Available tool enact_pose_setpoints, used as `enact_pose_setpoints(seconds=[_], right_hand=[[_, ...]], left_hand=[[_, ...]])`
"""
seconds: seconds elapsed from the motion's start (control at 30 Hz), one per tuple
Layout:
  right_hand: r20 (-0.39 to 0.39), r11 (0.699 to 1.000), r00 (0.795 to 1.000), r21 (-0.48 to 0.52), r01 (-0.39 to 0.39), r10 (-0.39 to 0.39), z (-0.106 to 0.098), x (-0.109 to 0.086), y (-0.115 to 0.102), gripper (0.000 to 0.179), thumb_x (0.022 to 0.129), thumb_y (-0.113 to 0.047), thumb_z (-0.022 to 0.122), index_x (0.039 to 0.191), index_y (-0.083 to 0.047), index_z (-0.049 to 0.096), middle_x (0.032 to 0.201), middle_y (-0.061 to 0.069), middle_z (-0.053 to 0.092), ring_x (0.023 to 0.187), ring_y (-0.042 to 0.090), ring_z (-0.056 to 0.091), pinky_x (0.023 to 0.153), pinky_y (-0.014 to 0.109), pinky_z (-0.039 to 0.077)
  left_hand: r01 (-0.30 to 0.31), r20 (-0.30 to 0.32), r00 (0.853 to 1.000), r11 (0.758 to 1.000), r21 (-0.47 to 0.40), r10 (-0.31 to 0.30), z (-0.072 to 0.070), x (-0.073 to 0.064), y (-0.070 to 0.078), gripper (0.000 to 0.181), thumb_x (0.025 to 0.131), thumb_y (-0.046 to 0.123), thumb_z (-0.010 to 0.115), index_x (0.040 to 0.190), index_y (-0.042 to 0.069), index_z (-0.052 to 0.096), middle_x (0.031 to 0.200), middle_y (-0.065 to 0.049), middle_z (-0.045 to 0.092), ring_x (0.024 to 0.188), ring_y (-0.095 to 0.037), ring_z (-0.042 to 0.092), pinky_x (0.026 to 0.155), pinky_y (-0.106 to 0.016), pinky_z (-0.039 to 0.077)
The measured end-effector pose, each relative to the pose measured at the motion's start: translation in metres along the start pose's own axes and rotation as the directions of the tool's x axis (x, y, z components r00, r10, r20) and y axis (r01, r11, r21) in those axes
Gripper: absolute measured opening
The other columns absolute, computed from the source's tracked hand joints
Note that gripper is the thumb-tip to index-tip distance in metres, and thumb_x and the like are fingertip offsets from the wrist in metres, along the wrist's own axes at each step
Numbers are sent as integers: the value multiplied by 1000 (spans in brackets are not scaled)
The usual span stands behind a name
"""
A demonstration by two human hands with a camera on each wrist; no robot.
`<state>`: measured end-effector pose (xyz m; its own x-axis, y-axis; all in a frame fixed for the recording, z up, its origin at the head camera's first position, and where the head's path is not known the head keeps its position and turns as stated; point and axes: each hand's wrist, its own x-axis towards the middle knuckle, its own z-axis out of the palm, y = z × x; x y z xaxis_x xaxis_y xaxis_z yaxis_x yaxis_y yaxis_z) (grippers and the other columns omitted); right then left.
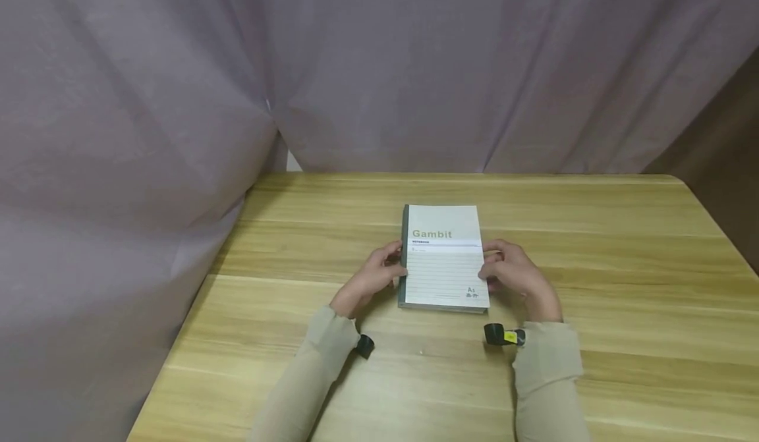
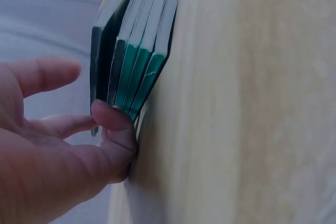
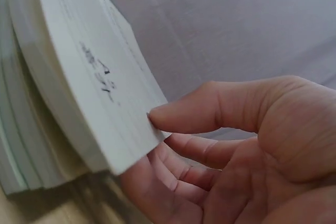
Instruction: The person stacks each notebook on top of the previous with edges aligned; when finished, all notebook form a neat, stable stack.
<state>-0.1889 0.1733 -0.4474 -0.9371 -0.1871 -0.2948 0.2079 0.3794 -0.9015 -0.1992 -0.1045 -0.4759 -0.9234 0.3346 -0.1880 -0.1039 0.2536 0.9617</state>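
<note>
A stack of notebooks lies on the table. Its top notebook (image 1: 445, 264) has a pale cover printed "Gambit" and a dark spine. My right hand (image 1: 516, 274) pinches the right edge of this notebook, thumb on the cover and fingers beneath, as the right wrist view shows. A gap separates its near end from those below. At the spine side is my left hand (image 1: 376, 274), its bent digits against the spines while another finger stands off. Several lower notebooks (image 2: 144, 66) with green spine ends appear pressed together in the left wrist view.
The wood-grain table (image 1: 622, 264) extends around the stack. Grey-purple curtains (image 1: 385, 66) hang behind it and along the left side. A black wrist camera (image 1: 504, 334) sits by the right sleeve, another (image 1: 365, 346) by the left.
</note>
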Motion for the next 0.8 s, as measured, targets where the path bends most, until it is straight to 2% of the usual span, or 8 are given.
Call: enact_pose_setpoints(seconds=[0.23, 0.37, 0.6, 0.8], right_hand=[[-25, 999, 1000, -26, -20, 19, 4, 0, 1, 58, 83, 6, 60, 138, 16, 42, 109, 24, 62, 82, 20, 62, 69, 33, 58], [-45, 998, 999, -69, -10, 6, 5, 2, 2, 56, 82, 7, 59, 135, 17, 46, 104, 21, 61, 83, 21, 61, 70, 32, 58], [-78, 994, 997, -104, -24, 16, 8, 3, 5, 49, 82, 10, 60, 129, 20, 49, 94, 18, 58, 79, 22, 61, 70, 34, 60], [-111, 986, 994, -160, -38, 21, 10, 1, 7, 47, 83, 9, 60, 128, 19, 50, 95, 19, 59, 79, 24, 62, 69, 35, 59]], left_hand=[[13, 32, 999, 1000, 16, -13, -1, 0, 0, 62, 94, 4, 57, 154, 8, 42, 129, -13, 58, 100, -23, 53, 70, -30, 46], [22, 38, 999, 1000, 21, -23, 0, 1, -1, 64, 94, 7, 57, 155, 12, 42, 130, -12, 53, 104, -24, 47, 72, -32, 44], [-3, 52, 999, 1000, 30, 1, 2, 1, -2, 64, 93, 4, 57, 155, 13, 42, 120, -11, 61, 93, -24, 51, 65, -31, 43], [-1, 50, 999, 998, 60, -2, 7, 0, -4, 65, 93, 5, 57, 155, 10, 40, 129, -14, 54, 108, -27, 45, 71, -32, 45]])
